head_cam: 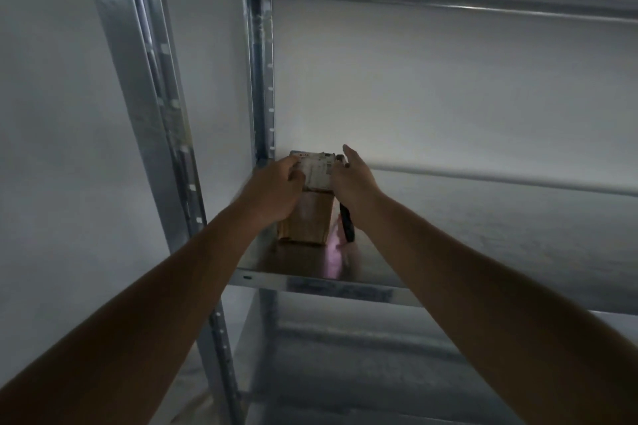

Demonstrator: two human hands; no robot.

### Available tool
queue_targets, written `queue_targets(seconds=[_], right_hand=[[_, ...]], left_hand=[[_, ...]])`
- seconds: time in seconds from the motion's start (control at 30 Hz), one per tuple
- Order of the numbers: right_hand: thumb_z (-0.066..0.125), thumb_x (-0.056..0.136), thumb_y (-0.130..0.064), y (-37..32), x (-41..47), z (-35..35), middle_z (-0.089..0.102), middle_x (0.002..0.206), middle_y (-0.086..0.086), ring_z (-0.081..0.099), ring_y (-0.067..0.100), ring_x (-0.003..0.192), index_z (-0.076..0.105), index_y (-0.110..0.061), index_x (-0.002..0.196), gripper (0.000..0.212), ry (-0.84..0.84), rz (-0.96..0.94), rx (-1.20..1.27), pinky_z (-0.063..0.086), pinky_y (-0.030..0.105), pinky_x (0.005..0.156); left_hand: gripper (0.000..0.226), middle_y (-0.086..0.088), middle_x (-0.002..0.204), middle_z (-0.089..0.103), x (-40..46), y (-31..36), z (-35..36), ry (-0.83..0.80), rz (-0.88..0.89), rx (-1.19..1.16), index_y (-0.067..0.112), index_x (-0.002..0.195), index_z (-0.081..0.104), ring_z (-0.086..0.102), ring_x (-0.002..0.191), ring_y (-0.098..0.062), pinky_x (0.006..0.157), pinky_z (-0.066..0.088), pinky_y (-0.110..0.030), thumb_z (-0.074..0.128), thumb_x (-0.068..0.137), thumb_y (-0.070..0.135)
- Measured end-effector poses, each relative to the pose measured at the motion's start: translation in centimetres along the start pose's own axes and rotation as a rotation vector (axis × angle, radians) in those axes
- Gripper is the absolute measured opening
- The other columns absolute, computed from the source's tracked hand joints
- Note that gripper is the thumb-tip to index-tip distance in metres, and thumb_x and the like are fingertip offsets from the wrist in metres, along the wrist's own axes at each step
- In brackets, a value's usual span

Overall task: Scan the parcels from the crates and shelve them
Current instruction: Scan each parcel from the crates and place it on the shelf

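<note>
White wall backs a galvanised grey metal shelving rack, whose upright posts rise at the left and whose upper shelf crosses the top of the view. On the middle metal shelf, near its left rear corner, stands a small brown cardboard parcel with a white printed label on its top face. The left hand grips the parcel's left side, its fingers curled over the top left edge onto the label. The right hand sits against the parcel's right side with its fingers stretched forward and mostly straight, while a slim black device hangs below its palm; how that device is held cannot be told from here. A faint pinkish glow shows on the shelf just beside the parcel's lower right corner. Both bare forearms reach in from the bottom edge. A lower shelf lies beneath, blurred.
</note>
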State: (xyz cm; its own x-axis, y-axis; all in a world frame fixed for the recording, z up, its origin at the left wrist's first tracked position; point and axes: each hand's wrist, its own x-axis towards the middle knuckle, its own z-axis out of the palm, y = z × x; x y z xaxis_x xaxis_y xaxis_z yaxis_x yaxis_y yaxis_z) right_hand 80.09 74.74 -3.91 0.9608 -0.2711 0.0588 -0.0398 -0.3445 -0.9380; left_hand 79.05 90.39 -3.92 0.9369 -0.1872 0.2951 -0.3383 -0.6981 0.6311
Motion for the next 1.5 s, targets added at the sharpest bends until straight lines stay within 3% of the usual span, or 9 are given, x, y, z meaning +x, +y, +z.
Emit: queue_targets(seconds=[0.07, 0.17, 0.27, 0.37, 0.73, 1.0, 1.1, 1.2, 1.5], right_hand=[[0.039, 0.111, -0.028, -0.4, -0.5, -0.8, 0.053, 0.151, -0.003, 0.065, 0.012, 0.087, 0.03, -0.04, 0.166, 0.058, 0.026, -0.035, -0.049, 0.047, 0.011, 0.055], [0.045, 0.109, -0.032, -0.8, -1.2, -2.4, 0.056, 0.154, -0.002, 0.066, 0.02, 0.106, 0.039, -0.039, 0.162, 0.054, 0.063, -0.097, -0.151, 0.053, 0.026, 0.075], [0.052, 0.107, -0.037, -0.9, -2.0, -3.8, 0.071, 0.118, -0.002, 0.064, 0.019, 0.085, 0.056, -0.04, 0.149, 0.042, 0.082, -0.091, -0.164, 0.047, 0.027, 0.062], [0.054, 0.106, -0.042, -1.3, -3.3, -5.3, 0.063, 0.085, -0.004, 0.062, 0.02, 0.074, 0.064, -0.042, 0.137, 0.033, 0.094, -0.04, -0.135, 0.058, 0.039, 0.07], [0.061, 0.103, -0.042, -1.4, -10.7, -14.5, 0.059, 0.125, 0.018, 0.069, 0.044, 0.097, 0.057, -0.015, 0.124, 0.035, 0.184, 0.474, 0.402, 0.058, 0.045, 0.076], [0.058, 0.105, -0.036, 2.8, -16.2, -24.3, 0.065, 0.103, 0.015, 0.064, 0.03, 0.078, 0.058, -0.011, 0.144, 0.046, 0.322, 0.426, 0.281, 0.061, 0.046, 0.082], [0.055, 0.106, -0.031, 4.7, -18.8, -28.4, 0.066, 0.109, 0.018, 0.065, 0.033, 0.08, 0.064, -0.024, 0.132, 0.028, 0.44, 0.31, 0.062, 0.058, 0.042, 0.074], [0.048, 0.105, -0.025, 7.9, -21.5, -32.9, 0.069, 0.118, 0.008, 0.066, 0.033, 0.097, 0.06, -0.032, 0.145, 0.043, 0.528, 0.105, -0.355, 0.051, 0.035, 0.077], [0.043, 0.112, -0.037, 15.8, -32.3, -49.0, 0.046, 0.152, 0.018, 0.054, 0.046, 0.122, 0.03, -0.042, 0.161, 0.05, 0.64, 0.193, -1.02, 0.049, 0.054, 0.098]], left_hand=[[0.04, -0.012, 0.128, 0.07, 0.0, 0.2, -0.4, 0.002, 0.023, 0.029, 0.017, 0.146, 0.057, 0.064, 0.098, -0.018, 0.091, 0.053, -0.035, 0.035, 0.113, 0.024], [0.039, -0.018, 0.134, 0.066, -0.3, 0.7, -1.1, 0.028, 0.057, 0.055, 0.01, 0.146, 0.056, 0.057, 0.104, -0.017, 0.09, 0.044, -0.03, 0.037, 0.114, 0.022], [0.045, -0.018, 0.15, 0.055, -0.3, 1.3, -1.7, 0.127, 0.139, 0.088, 0.012, 0.154, 0.048, 0.057, 0.131, -0.028, 0.105, 0.042, -0.035, 0.042, 0.113, 0.028], [0.045, -0.015, 0.151, 0.053, -0.3, 2.2, -2.0, 0.153, 0.292, 0.158, 0.012, 0.153, 0.05, 0.054, 0.137, -0.029, 0.108, 0.042, -0.034, 0.047, 0.111, 0.028], [0.049, -0.011, 0.159, 0.044, -2.3, 8.8, 2.4, 0.013, 0.54, 0.29, 0.017, 0.154, 0.048, 0.053, 0.136, -0.034, 0.108, 0.049, -0.049, 0.049, 0.108, 0.032], [0.048, -0.009, 0.155, 0.041, -5.3, 17.6, 8.7, -0.137, 0.63, 0.249, 0.018, 0.154, 0.047, 0.054, 0.132, -0.036, 0.11, 0.045, -0.047, 0.045, 0.108, 0.035], [0.048, -0.011, 0.152, 0.044, -6.9, 21.9, 11.8, -0.168, 0.696, 0.261, 0.016, 0.152, 0.048, 0.056, 0.128, -0.038, 0.106, 0.048, -0.048, 0.046, 0.108, 0.034], [0.053, -0.014, 0.156, 0.041, -9.0, 26.6, 15.6, -0.195, 0.785, 0.281, 0.015, 0.157, 0.043, 0.052, 0.133, -0.04, 0.109, 0.046, -0.05, 0.046, 0.108, 0.034], [0.061, -0.013, 0.169, 0.029, -17.5, 41.7, 29.1, -0.307, 0.954, 0.308, 0.019, 0.165, 0.027, 0.031, 0.153, -0.035, 0.124, 0.03, -0.051, 0.039, 0.11, 0.044]])
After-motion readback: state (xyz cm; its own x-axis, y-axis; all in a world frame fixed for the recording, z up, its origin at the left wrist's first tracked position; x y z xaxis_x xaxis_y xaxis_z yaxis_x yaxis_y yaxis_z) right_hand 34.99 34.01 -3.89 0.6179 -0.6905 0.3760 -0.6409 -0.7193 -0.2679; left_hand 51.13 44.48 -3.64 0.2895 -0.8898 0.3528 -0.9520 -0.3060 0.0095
